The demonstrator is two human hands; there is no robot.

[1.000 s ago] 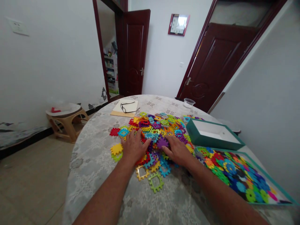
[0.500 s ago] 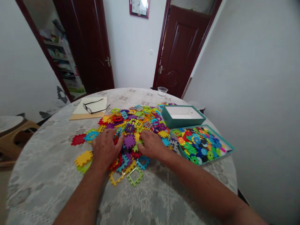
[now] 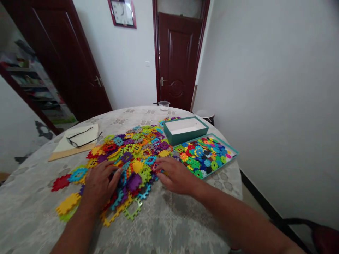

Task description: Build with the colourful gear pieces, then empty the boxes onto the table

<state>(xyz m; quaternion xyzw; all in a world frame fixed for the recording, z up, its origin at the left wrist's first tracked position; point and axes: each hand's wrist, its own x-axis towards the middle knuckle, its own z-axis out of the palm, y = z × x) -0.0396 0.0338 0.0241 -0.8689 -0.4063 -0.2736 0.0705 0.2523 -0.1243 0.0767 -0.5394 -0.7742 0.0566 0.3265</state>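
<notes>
A heap of colourful plastic interlocking pieces (image 3: 134, 181), square with toothed edges, some solid and some like open frames, lies on the table. My left hand (image 3: 99, 181) rests on the heap's near left part, thumb apart from the fingers, holding nothing I can see. At the heap's right edge is my right hand (image 3: 176, 174), its thumb and fingers apart, fingertips touching a pinkish frame piece (image 3: 154, 167). Between the hands lie a yellow piece (image 3: 137, 166) and a solid purple one. A light green frame piece (image 3: 133, 209) sits at the near edge.
A shallow green-edged box lid (image 3: 221, 164) full of gear-like pieces lies right of the heap. Behind it stands a green box (image 3: 185, 135) with a white inside. Black glasses (image 3: 83, 143) rest on a paper pad (image 3: 62, 146) at left. A clear bowl (image 3: 164, 106) stands at the back.
The view has turned right, so the scene sits farther left. My right hand has moved rightward from the purple piece to the heap's edge, uncovering the yellow piece. My left hand stays on the heap.
</notes>
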